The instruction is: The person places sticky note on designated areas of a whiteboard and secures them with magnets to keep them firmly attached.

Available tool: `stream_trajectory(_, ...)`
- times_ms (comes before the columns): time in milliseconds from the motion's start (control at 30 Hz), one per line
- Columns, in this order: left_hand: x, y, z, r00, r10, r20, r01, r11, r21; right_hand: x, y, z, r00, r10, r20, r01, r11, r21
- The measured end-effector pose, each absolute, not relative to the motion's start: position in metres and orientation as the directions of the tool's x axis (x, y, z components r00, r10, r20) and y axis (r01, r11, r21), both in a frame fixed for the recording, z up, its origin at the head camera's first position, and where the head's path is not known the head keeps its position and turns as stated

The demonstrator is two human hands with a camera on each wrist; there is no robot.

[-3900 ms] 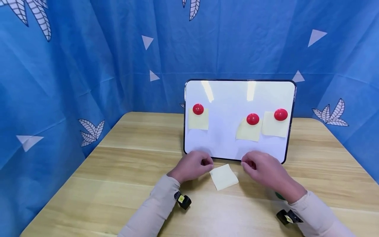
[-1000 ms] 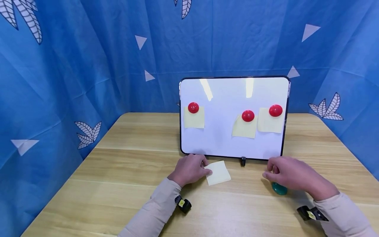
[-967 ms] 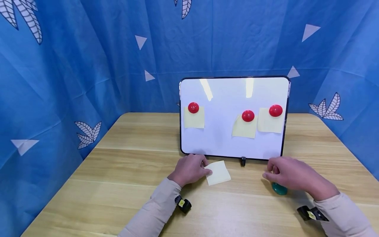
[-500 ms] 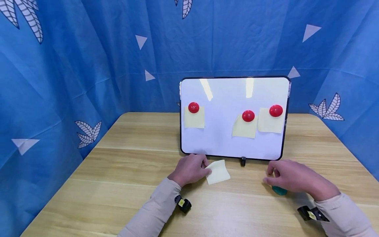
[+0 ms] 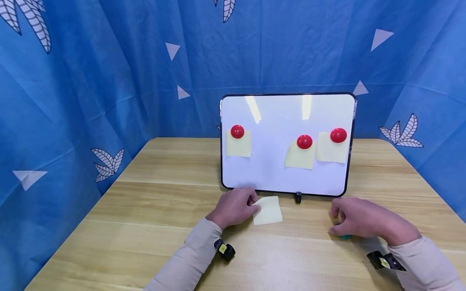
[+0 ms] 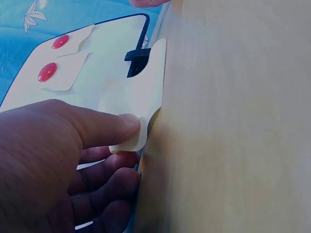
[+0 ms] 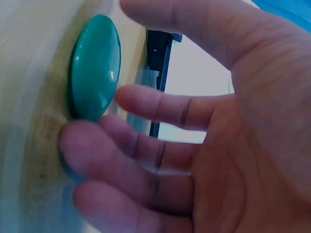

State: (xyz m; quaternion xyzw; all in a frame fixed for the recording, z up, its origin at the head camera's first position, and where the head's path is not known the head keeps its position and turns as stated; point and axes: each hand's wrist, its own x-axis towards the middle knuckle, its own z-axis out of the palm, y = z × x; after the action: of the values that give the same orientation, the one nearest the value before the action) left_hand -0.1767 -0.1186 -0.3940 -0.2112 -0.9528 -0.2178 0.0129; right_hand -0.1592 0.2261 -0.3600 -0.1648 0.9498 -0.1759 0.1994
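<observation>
My left hand (image 5: 234, 207) pinches the corner of a pale yellow sticky note (image 5: 268, 211) just in front of the whiteboard (image 5: 269, 161). In the left wrist view the thumb lies on top of the note (image 6: 141, 92), which bends upward at its far end. On the right, my right hand (image 5: 362, 218) is over a green round magnet (image 7: 96, 68) lying on the table, mostly covered by the hand in the head view. The right wrist view has the fingertips at the magnet's edge, with the thumb apart from them.
Three red round magnets, left (image 5: 237, 131), middle (image 5: 304, 142) and right (image 5: 338, 135), hold sticky notes on the whiteboard. A black stand foot (image 5: 298, 197) juts from its lower edge. Behind the wooden table (image 5: 164, 202) hangs a blue curtain (image 5: 309, 44).
The left hand has taken hold of the note, now lifted slightly and turned. The right hand has moved from the board's lower edge rightward, then down over the green magnet.
</observation>
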Motion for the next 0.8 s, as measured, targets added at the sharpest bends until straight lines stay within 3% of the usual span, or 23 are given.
stream_trajectory(367,-0.1769,-0.12,-0.3937,-0.904,0.408,0.126,0.421,0.799,0.43,-0.1628,0.2221,-0.3633,-0.841,-0.414,-0.349,-0.246,0.866,-0.435)
stream_trajectory(800,-0.1773,-0.1185,-0.3931,-0.899,0.424,0.11,0.426,0.788,0.446,-0.1629,0.221,-0.3649,-0.861,-0.427,-0.276,-0.287,0.857,-0.429)
